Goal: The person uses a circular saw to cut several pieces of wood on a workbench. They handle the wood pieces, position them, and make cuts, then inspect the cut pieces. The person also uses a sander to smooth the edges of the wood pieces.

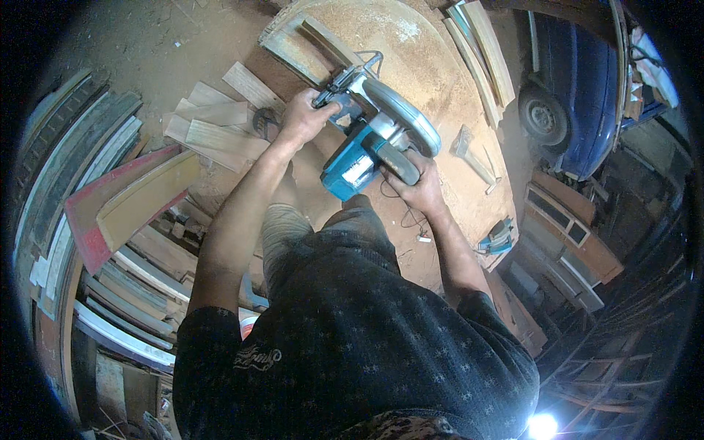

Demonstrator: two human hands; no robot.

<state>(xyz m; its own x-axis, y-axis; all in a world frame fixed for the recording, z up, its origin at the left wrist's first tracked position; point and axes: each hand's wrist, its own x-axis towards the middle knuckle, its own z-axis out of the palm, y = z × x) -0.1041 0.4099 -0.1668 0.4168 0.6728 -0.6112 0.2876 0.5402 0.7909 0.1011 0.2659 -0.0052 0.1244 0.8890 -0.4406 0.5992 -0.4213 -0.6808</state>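
Note:
A teal and silver circular saw (350, 167) is held at the near side of a dusty wooden worktable (425, 59). My left hand (306, 117) is closed on its front part at the left. My right hand (414, 187) grips the dark rear handle, below the round blade guard, with a cord hanging under it. Beyond the saw a narrow board (328, 38) lies on pale material along the table's far left edge. On the table to the right are a hammer-like tool (475, 161) and another teal tool (497, 235). The blade itself is hidden.
Loose light boards (220, 139) lie on the floor at left, above stacked planks and panels (132, 205). Long strips (484, 59) rest at the table's upper right. A blue vehicle (579, 95) stands beyond, with leaning panels (568, 249) below it.

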